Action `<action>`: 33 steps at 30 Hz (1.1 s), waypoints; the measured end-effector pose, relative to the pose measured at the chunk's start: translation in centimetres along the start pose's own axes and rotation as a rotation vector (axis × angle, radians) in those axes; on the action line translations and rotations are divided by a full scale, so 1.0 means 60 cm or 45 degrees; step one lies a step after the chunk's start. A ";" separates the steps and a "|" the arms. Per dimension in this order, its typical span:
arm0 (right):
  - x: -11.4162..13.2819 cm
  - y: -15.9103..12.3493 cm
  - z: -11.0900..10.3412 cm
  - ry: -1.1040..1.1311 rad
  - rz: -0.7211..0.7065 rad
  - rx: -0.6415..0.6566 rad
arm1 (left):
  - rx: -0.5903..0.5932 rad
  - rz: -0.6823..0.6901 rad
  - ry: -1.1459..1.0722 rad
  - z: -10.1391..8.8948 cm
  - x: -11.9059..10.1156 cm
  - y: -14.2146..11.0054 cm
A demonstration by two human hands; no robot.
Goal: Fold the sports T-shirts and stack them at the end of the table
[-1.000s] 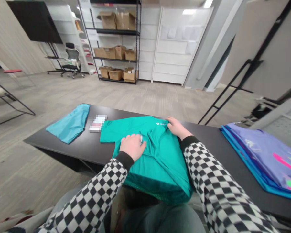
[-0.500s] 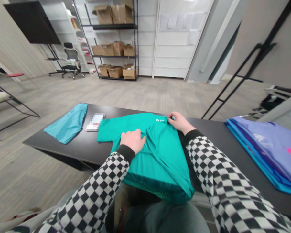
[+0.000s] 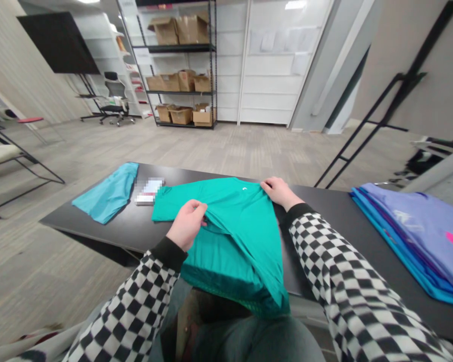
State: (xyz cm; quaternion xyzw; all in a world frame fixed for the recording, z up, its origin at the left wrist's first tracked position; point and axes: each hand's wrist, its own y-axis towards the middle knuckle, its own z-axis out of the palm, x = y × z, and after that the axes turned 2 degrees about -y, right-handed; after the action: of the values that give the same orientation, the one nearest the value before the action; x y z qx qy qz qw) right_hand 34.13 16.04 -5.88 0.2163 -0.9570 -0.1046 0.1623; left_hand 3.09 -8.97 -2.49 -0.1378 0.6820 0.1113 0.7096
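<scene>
A teal T-shirt (image 3: 241, 213) lies on the black table (image 3: 309, 201), its near part hanging over the table's front edge toward my lap. My left hand (image 3: 186, 223) is shut on a fold of the shirt's middle and lifts it off the layer beneath. My right hand (image 3: 280, 193) pinches the far edge of the shirt near the collar. A small white logo shows on the fabric close to that edge. Both my checkered sleeves lie over the table edge.
A folded light-blue garment (image 3: 107, 193) and a small blurred white packet (image 3: 149, 191) lie left of the shirt. A stack of folded purple and blue shirts (image 3: 411, 236) sits at the table's right. Metal shelves with cardboard boxes (image 3: 177, 65) stand far behind.
My left hand has moved from lying flat on the shirt to gripping and raising a fold of it. The shirt's middle now lifts and folds toward my right hand.
</scene>
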 end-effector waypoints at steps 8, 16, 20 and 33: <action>-0.007 0.000 0.012 0.015 0.018 -0.036 | 0.055 -0.118 0.126 -0.006 -0.009 -0.007; -0.007 -0.002 0.011 0.023 0.016 -0.032 | -0.039 0.006 0.592 -0.027 -0.023 0.023; -0.006 -0.002 0.010 -0.012 0.001 -0.036 | -0.100 0.331 1.264 -0.026 -0.024 0.068; 0.008 -0.006 0.003 -0.071 0.030 -0.019 | 0.029 0.212 1.313 -0.019 -0.039 0.079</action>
State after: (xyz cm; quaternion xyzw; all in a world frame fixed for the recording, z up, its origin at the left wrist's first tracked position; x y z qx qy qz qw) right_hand 33.82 15.54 -5.99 0.2008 -0.9628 -0.1158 0.1386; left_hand 0.30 -4.84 -0.41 -0.1121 0.9527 0.0775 0.2716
